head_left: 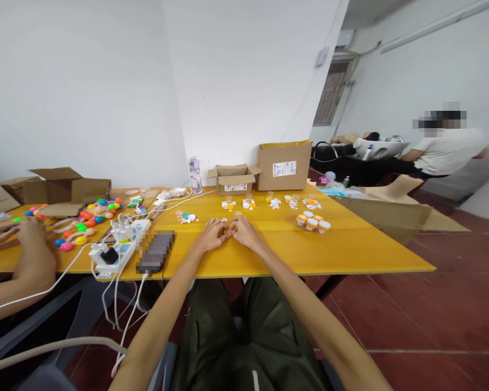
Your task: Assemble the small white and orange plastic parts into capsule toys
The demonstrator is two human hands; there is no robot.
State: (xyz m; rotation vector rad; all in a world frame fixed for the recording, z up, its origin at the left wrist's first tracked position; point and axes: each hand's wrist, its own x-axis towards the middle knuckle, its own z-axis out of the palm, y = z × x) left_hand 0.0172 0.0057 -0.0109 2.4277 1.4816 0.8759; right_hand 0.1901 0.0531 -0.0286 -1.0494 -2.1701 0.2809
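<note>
My left hand (211, 235) and my right hand (244, 232) meet low over the yellow table in front of me. A small orange piece (227, 232) shows between their fingertips, and the fingers of both hands are closed in on it. Its exact kind is too small to make out. Just beyond the fingers lie small white pieces (224, 220). Farther back are loose clusters of white and orange parts (249, 204) beside clear cups. To the right stands a group of clear cups with orange-and-white lids (313, 221).
A phone (156, 252) and a power strip (124, 248) with cables lie left. A small open carton (233, 179) and a larger cardboard box (284, 165) stand at the back. Another person's hands (26, 233) are beside colourful balls (90, 218). Someone sits far right.
</note>
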